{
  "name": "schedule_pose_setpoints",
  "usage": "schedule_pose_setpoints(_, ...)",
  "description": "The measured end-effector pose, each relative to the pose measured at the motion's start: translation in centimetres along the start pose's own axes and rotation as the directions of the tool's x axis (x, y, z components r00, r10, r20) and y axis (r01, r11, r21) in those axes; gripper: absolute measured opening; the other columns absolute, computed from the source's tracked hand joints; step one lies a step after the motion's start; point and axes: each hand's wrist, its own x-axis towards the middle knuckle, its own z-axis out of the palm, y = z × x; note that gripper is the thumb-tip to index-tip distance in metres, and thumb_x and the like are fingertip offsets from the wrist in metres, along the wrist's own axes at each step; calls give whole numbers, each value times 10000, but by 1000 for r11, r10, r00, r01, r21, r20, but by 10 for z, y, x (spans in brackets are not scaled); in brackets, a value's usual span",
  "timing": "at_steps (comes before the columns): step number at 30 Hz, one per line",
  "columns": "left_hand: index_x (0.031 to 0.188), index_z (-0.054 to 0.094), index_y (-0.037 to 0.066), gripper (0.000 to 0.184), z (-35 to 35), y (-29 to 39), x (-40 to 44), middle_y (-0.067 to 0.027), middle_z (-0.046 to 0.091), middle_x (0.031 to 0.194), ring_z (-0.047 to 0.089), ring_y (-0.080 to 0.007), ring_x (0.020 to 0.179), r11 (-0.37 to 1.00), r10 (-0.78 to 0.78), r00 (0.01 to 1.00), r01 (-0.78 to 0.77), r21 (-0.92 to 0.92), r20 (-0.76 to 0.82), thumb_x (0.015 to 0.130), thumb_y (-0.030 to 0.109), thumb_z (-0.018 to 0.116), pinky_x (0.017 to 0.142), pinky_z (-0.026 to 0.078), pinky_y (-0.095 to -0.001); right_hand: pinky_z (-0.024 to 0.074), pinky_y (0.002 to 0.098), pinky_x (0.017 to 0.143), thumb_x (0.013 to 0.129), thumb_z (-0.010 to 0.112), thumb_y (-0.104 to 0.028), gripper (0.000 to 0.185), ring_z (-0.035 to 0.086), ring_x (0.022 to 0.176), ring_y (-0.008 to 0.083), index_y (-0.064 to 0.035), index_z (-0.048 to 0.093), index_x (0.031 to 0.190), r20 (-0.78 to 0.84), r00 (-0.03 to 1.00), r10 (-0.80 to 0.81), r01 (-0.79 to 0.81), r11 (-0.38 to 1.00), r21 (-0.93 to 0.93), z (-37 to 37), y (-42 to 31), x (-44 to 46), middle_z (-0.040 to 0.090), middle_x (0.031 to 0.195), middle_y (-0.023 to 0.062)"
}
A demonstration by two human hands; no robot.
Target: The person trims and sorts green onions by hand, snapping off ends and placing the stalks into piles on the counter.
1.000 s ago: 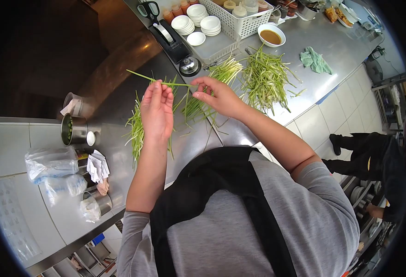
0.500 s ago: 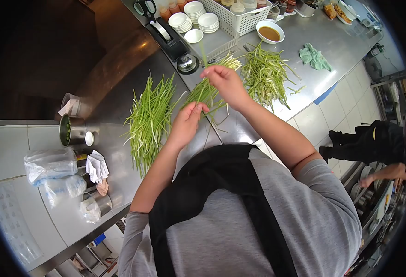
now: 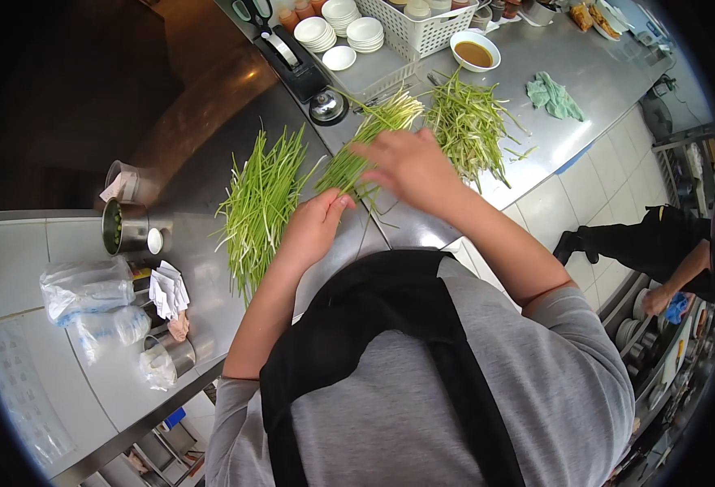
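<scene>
Three heaps of thin green chives lie on the steel counter: a left heap [image 3: 261, 203], a middle bunch [image 3: 382, 122] with its white ends pointing away, and a right heap [image 3: 467, 126] with looser, paler strands. My left hand [image 3: 315, 231] is at the near end of the middle bunch, fingers curled and thumb pressed in on chive stalks; how many is hidden. Over the near part of that bunch is my right hand [image 3: 412, 172], smeared by motion, its fingers apart and nothing visible in them.
Beyond the chives are a call bell [image 3: 328, 106], a tape dispenser [image 3: 294, 65], stacked white dishes [image 3: 315, 34], a white basket [image 3: 422, 28], a bowl of brown sauce [image 3: 475, 53] and a green cloth [image 3: 554, 96]. Steel pot [image 3: 134, 227] and plastic bags [image 3: 89, 290] sit left. Another person [image 3: 650, 247] stands right.
My right hand has dropped nearer me and to the right, its pinch opened; the stalk upright at its fingertips no longer shows. My left hand moved slightly left. The other person's arm shifted.
</scene>
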Motion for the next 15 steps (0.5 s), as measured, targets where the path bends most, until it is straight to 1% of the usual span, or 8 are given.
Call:
schedule_pose_setpoints(4, 915, 613, 54, 262, -8, 14, 1, -157, 591, 726, 573, -290, 666, 995, -73, 996, 69, 77, 43, 957, 247, 441, 651, 448, -369, 401, 266, 736, 871, 599, -227, 165, 551, 812, 169, -137, 636, 1004, 295, 936, -190, 244, 957, -157, 0, -5, -1, 575, 861, 18)
schedule_pose_setpoints(5, 903, 607, 54, 260, -8, 8, 1, -92, 516, 675, 503, -185, 635, 999, -30, 997, 30, 14, 68, 965, 244, 440, 612, 409, -311, 401, 266, 736, 871, 599, -227, 165, 551, 812, 169, -137, 636, 1004, 295, 936, -194, 247, 957, -153, 5, -3, 0, 575, 861, 18)
schedule_pose_setpoints(6, 892, 602, 55, 260, -9, 5, 0, -27, 440, 623, 432, -80, 605, 999, 12, 996, -7, -53, 89, 972, 242, 440, 573, 370, -254, 391, 255, 722, 893, 576, -220, 128, 536, 790, 139, -134, 631, 970, 204, 976, -77, 3, 940, 340, 10, -1, 2, 576, 860, 0)
schedule_pose_setpoints(7, 892, 602, 55, 260, -12, 3, -1, -27, 440, 623, 432, -80, 605, 998, 6, 996, -2, -56, 86, 972, 242, 440, 573, 370, -254, 382, 244, 708, 914, 553, -214, 112, 521, 768, 109, -132, 626, 937, 188, 979, 77, -194, 631, 751, 13, 1, 3, 577, 859, -18)
schedule_pose_setpoints(8, 898, 579, 70, 256, -14, 2, -2, -10, 406, 622, 393, -70, 587, 966, -6, 999, 18, -257, 50, 982, 256, 424, 554, 344, -248, 382, 244, 708, 914, 553, -214, 112, 521, 768, 109, -132, 626, 937, 195, 978, 74, -198, 630, 751, 12, 6, 6, 577, 859, -18)
schedule_pose_setpoints(10, 905, 557, 86, 252, -21, 3, 0, 7, 371, 620, 355, -60, 569, 893, -28, 999, 33, -450, 17, 992, 270, 408, 535, 318, -241, 397, 242, 712, 948, 510, -198, 138, 511, 796, 74, -113, 613, 910, 435, 800, 414, -455, -53, 889, 6, 12, 13, 584, 869, -39)
schedule_pose_setpoints(12, 945, 499, 121, 232, -29, 6, 7, 31, 324, 646, 285, -61, 555, 125, -124, 989, -60, -990, -75, 1009, 302, 368, 534, 283, -230, 400, 200, 653, 947, 515, -211, 175, 511, 733, 34, -84, 635, 936, 435, 784, 443, -445, -86, 891, 11, 3, 9, 612, 828, -47)
schedule_pose_setpoints(15, 966, 467, 134, 219, -37, 10, 12, 27, 338, 677, 291, -78, 558, -83, -47, 978, -208, -975, -205, 1011, 317, 355, 549, 286, -236, 410, 194, 632, 940, 519, -188, 183, 514, 682, 46, -68, 639, 1009, 645, 740, 192, -645, -69, 761, 24, -15, -3, 611, 788, -23)
